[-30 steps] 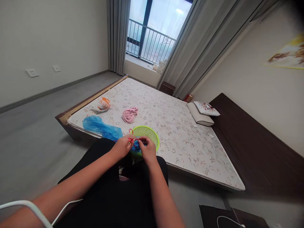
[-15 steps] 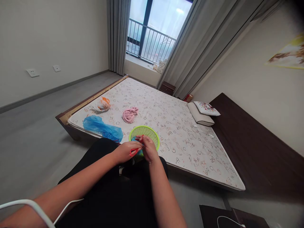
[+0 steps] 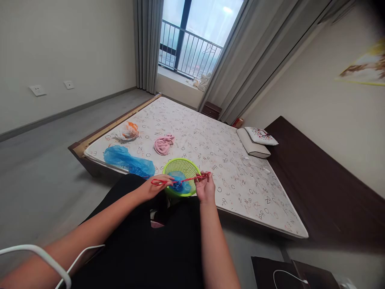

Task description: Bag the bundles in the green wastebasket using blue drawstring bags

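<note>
Well to the left of the green basket (image 3: 181, 159), and somewhat beyond it, a crumpled white and orange bag (image 3: 128, 131) lies on the patterned mattress (image 3: 240, 180). Nearer the basket on that same side stretches a loose blue plastic bag (image 3: 129, 158), touched by neither hand. A bunched pink cloth (image 3: 164, 144) sits just beyond the basket, a little to its left.

At the basket's left rim is the left hand (image 3: 155, 189), thumb and fingers pinching a red cord (image 3: 192, 179), with a loop of it sticking out past the knuckles. Inside the basket is a small blue plastic bundle (image 3: 184, 188), and the cord runs over its gathered top (whether it is knotted there is too small to tell). At the basket's right rim the right hand (image 3: 207, 190) pinches the other stretch of cord between thumb and fingers, so the line between the hands looks fairly straight.

As I judge it, the bundle is gathered and the cord is on it and drawn out sideways; securing the cord seems unfinished, since both hands hold it and neither end is free. Far to the right of the basket, two pillows (image 3: 261, 137) rest by the headboard (image 3: 315, 172).
</note>
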Action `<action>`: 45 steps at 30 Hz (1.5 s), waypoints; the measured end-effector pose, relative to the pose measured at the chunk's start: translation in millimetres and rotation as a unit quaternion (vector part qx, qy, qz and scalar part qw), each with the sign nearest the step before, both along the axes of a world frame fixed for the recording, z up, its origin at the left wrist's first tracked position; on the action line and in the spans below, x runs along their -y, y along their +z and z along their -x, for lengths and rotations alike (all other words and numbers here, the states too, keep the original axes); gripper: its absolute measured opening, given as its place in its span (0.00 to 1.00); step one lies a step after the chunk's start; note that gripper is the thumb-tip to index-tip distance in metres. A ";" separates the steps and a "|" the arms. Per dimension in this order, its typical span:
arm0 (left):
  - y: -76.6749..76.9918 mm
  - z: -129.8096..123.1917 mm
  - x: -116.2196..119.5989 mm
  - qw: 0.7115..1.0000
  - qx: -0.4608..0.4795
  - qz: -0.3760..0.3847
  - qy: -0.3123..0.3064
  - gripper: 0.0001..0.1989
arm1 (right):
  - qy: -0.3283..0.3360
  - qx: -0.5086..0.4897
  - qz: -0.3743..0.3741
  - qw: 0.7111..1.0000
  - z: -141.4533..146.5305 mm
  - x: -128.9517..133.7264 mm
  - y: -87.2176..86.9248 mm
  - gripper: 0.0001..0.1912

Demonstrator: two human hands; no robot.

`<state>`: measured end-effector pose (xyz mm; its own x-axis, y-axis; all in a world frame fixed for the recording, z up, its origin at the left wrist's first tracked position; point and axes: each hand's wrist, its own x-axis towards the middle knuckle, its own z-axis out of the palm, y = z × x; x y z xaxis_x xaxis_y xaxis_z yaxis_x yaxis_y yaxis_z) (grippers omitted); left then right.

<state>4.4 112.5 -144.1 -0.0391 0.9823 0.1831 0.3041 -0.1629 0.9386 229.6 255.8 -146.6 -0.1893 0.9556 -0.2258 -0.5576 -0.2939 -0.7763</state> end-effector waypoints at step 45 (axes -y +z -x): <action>-134.6 7.2 -11.3 0.886 0.321 0.332 0.046 0.33 | 0.177 0.424 -0.309 0.833 341.0 -171.7 198.9 0.07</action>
<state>-2.9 123.9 -278.7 -0.0103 0.8523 -0.5229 -0.3439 0.4881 0.8022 -111.4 427.6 52.3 -0.5074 0.8568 0.0918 0.3052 0.2783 -0.9107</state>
